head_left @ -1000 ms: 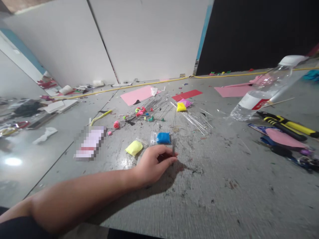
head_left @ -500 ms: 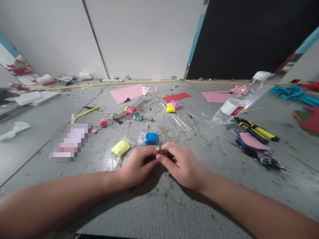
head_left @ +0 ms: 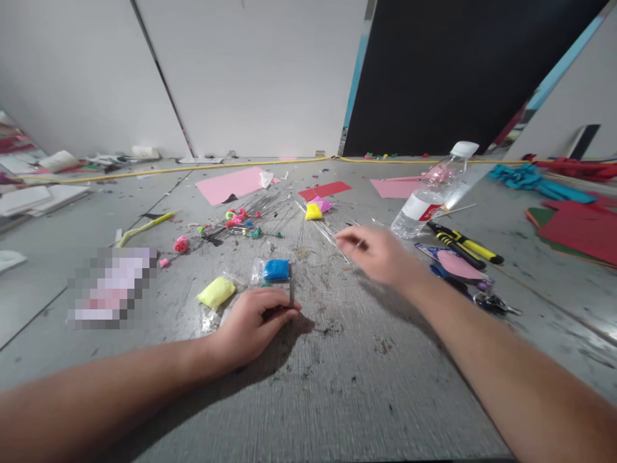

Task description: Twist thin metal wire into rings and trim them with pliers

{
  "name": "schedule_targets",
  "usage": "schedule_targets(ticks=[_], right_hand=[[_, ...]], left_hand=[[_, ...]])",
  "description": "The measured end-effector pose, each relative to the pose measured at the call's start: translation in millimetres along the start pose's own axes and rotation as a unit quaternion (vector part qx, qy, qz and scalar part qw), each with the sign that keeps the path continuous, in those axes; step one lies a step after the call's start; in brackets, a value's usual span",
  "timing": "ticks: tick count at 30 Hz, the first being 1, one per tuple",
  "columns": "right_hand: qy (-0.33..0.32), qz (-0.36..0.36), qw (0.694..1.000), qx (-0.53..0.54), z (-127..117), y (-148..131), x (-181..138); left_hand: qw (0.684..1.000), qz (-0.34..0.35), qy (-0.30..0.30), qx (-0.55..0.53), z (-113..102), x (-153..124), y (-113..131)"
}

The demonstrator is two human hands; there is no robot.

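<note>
My left hand (head_left: 255,325) rests low over the table, with thumb and fingertips pinched together on a few short, thin wires (head_left: 291,290) that stand upright. Just beyond it lie a blue clay packet (head_left: 276,270) and a pale yellow clay packet (head_left: 216,293). My right hand (head_left: 376,254) is stretched forward over the table, fingers loosely curved and slightly blurred, with a gap between thumb and index finger. Its fingertips are close to a spread of thin, silvery wires (head_left: 332,238). A bright yellow packet (head_left: 313,211) and a purple one (head_left: 324,203) lie at the far end of those wires.
A water bottle (head_left: 419,206), yellow-black pliers (head_left: 467,247) and keys (head_left: 491,301) stand or lie to the right. Coloured clay pieces (head_left: 236,218) sit among wires at centre left. Pink sheets (head_left: 231,185) and a red strip (head_left: 324,190) lie farther back.
My right hand has left my left hand and moved forward and right towards the spread wires. The left hand keeps its pinch on the short wires. The view has turned slightly right.
</note>
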State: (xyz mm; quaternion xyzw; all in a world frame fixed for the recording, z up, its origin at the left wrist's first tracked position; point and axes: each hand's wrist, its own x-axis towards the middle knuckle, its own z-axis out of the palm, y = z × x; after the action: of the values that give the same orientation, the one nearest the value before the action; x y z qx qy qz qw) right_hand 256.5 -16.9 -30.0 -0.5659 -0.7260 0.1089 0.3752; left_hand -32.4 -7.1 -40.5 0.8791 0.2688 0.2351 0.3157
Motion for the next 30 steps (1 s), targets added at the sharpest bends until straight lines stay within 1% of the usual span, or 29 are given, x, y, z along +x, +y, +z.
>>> schedule_targets(ticks=[1,2,4,5,7,11,16,23,30], right_hand=[[0.022,0.067,0.996,-0.062,-11.3,20.5,5.8],[0.026,0.101,0.991,-0.089,-20.7,40.0,10.1],[0.004,0.134,0.985,-0.110,-32.4,71.5,14.1],[-0.021,0.141,0.983,-0.113,-34.9,82.2,14.1],[-0.065,0.148,0.980,-0.118,-35.0,93.9,12.9],[-0.130,0.153,0.972,-0.126,-29.5,96.4,14.7],[-0.164,0.165,0.964,-0.133,-27.7,97.6,23.5],[-0.175,0.177,0.960,-0.131,-29.0,99.9,26.6],[-0.145,0.179,0.962,-0.144,-23.9,100.4,30.2]], left_hand=[[1.000,-0.003,0.001,-0.002,-0.1,0.3,0.3],[1.000,-0.003,0.003,-0.004,-0.1,0.7,0.5],[1.000,-0.003,0.003,-0.009,0.0,1.6,0.9],[1.000,-0.006,0.002,-0.010,0.1,2.0,1.1],[1.000,-0.012,-0.002,-0.013,0.2,2.5,1.3],[1.000,-0.020,-0.004,-0.016,-0.1,2.0,0.6],[0.999,-0.030,-0.014,-0.010,-1.0,1.9,1.3],[0.999,-0.036,-0.018,-0.010,-1.8,4.0,2.6],[1.000,-0.024,-0.008,-0.015,-0.2,2.5,0.1]])
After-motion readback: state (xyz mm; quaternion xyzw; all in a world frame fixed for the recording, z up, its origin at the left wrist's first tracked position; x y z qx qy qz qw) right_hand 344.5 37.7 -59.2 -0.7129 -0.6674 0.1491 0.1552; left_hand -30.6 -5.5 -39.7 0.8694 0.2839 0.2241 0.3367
